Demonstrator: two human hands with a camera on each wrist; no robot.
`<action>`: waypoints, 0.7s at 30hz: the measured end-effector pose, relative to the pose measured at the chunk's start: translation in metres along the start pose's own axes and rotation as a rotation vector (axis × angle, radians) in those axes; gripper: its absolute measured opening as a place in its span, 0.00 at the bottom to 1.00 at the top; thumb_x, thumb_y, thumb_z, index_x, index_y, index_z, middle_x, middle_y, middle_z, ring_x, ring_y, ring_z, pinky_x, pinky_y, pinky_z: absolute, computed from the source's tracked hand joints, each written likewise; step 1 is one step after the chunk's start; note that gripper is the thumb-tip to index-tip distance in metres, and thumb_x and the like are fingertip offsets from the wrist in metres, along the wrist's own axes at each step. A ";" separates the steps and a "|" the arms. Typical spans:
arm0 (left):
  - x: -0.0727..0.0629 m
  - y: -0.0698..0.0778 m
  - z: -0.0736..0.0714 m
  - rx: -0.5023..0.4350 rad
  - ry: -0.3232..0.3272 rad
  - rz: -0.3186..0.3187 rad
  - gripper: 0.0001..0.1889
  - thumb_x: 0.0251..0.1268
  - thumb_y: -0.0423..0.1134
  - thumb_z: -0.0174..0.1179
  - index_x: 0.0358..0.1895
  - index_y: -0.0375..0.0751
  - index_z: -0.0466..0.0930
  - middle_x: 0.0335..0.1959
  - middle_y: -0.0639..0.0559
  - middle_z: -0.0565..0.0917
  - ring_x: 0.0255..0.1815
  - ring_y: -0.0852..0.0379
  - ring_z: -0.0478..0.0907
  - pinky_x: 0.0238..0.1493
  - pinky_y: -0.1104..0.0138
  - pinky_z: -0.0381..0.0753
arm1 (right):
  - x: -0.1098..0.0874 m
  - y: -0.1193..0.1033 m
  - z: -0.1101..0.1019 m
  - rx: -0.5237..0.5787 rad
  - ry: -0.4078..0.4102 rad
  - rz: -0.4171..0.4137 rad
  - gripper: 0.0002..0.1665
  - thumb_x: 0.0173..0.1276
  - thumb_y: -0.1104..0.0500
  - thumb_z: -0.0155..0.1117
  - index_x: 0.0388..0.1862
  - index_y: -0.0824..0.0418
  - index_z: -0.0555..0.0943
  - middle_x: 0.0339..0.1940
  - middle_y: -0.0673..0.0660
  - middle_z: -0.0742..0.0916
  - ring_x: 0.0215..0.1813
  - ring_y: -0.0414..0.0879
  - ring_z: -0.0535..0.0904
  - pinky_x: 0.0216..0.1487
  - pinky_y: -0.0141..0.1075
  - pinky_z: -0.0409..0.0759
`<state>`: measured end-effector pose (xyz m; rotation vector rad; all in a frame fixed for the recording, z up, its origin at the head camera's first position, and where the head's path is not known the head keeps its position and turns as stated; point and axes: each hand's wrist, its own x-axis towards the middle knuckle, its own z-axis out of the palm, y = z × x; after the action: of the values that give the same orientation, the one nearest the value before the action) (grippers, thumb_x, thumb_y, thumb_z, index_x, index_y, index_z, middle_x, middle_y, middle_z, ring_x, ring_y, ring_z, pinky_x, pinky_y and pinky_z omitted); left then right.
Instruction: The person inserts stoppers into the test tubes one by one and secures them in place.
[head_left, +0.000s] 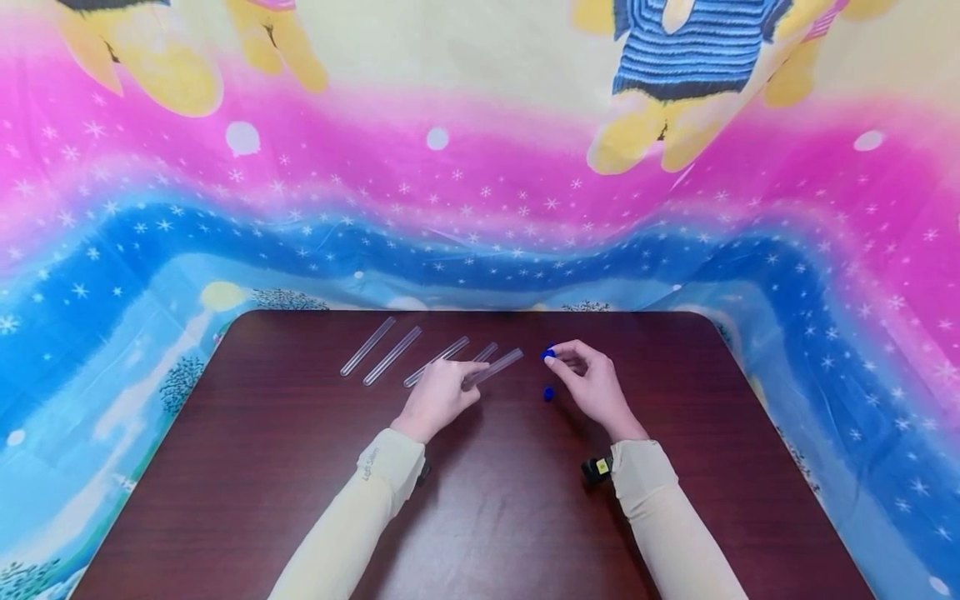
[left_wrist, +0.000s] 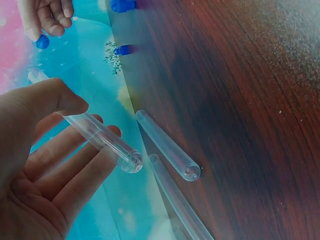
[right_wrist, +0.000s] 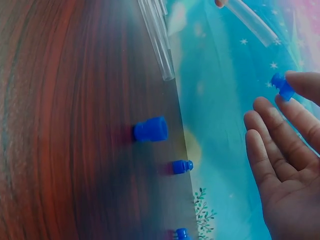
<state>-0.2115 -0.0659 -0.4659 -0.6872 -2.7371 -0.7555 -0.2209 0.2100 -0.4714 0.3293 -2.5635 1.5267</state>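
Note:
My left hand (head_left: 438,396) holds a clear test tube (head_left: 498,367) between thumb and fingers, above the table. In the left wrist view the tube's rounded end (left_wrist: 132,162) points toward the camera side, and its other end points toward my right hand. Thumb and index finger of my right hand (head_left: 592,383) pinch a blue stopper (right_wrist: 282,86), its ribbed plug end facing the tube. Tube and stopper are apart. In the right wrist view the other right fingers are loosely extended. Near that hand, a blue stopper (head_left: 549,393) rests on the table.
More clear test tubes lie slanted on the dark wooden table (head_left: 225,500), including one at the far left (head_left: 367,346) and one beside it (head_left: 392,356). Further blue stoppers (right_wrist: 182,166) stand on the table. A patterned cloth (head_left: 450,192) hangs around its back and sides.

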 end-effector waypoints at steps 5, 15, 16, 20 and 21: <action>0.000 0.002 0.001 -0.017 0.000 0.022 0.21 0.55 0.29 0.70 0.55 0.46 0.89 0.33 0.55 0.89 0.28 0.63 0.79 0.37 0.67 0.80 | 0.003 -0.003 0.004 0.024 0.003 -0.006 0.16 0.73 0.46 0.67 0.51 0.54 0.85 0.45 0.52 0.87 0.47 0.46 0.83 0.54 0.45 0.80; -0.002 0.003 0.002 -0.039 0.007 0.034 0.20 0.56 0.28 0.69 0.54 0.46 0.89 0.32 0.54 0.89 0.28 0.61 0.80 0.36 0.67 0.80 | 0.006 -0.013 0.009 0.041 -0.025 -0.001 0.17 0.75 0.46 0.64 0.53 0.54 0.85 0.46 0.51 0.88 0.48 0.46 0.83 0.55 0.48 0.79; -0.002 0.003 0.001 -0.041 0.007 0.035 0.20 0.56 0.28 0.69 0.53 0.45 0.89 0.32 0.54 0.89 0.29 0.60 0.81 0.36 0.67 0.80 | 0.006 -0.014 0.009 0.036 -0.028 0.002 0.17 0.75 0.45 0.64 0.53 0.53 0.85 0.46 0.51 0.88 0.48 0.46 0.83 0.55 0.48 0.79; -0.002 0.005 0.001 -0.044 0.002 0.030 0.19 0.56 0.28 0.70 0.53 0.44 0.89 0.32 0.54 0.88 0.29 0.60 0.81 0.36 0.67 0.80 | 0.006 -0.015 0.011 0.022 -0.035 0.003 0.17 0.75 0.44 0.64 0.53 0.52 0.85 0.46 0.50 0.87 0.47 0.46 0.83 0.54 0.48 0.79; -0.002 0.005 0.001 -0.043 0.000 0.030 0.19 0.56 0.28 0.70 0.53 0.44 0.89 0.31 0.54 0.88 0.28 0.60 0.81 0.35 0.67 0.80 | 0.006 -0.016 0.012 0.021 -0.037 0.002 0.17 0.75 0.44 0.64 0.53 0.52 0.85 0.46 0.50 0.87 0.47 0.46 0.83 0.54 0.49 0.80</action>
<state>-0.2079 -0.0625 -0.4652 -0.7348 -2.7115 -0.8093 -0.2232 0.1915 -0.4623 0.3616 -2.5779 1.5636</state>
